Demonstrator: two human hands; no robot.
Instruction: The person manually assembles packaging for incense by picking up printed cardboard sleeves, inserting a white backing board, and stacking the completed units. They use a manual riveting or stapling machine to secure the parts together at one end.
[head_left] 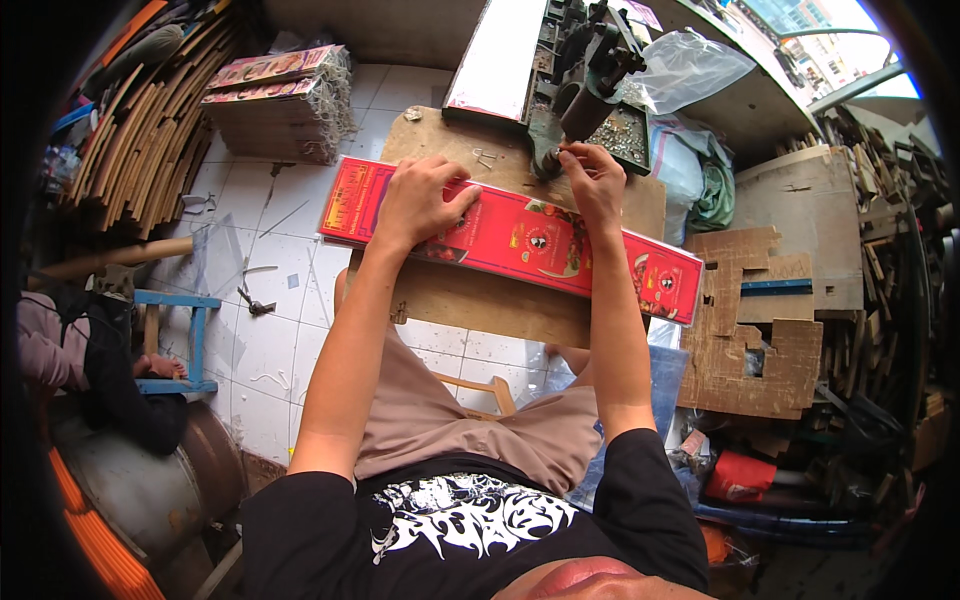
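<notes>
— What did the person wear?
— A black T-shirt (pixel 470 520) with short sleeves and a jagged white graphic print across the chest.
— And below?
— Tan shorts (pixel 470 425). The forearms were bare; neither the left hand (pixel 418 200) nor the right hand (pixel 595 180) had gloves, rings or a watch.

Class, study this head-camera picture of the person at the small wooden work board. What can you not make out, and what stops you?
- Red printed strip, head view: the part under the left hand is hidden.
- Right hand: what its fingertips pinch at the metal press is too small to tell.
- Small metal pieces in the tray: too small to identify.
- Seated person at left: cut off by the rim.
</notes>
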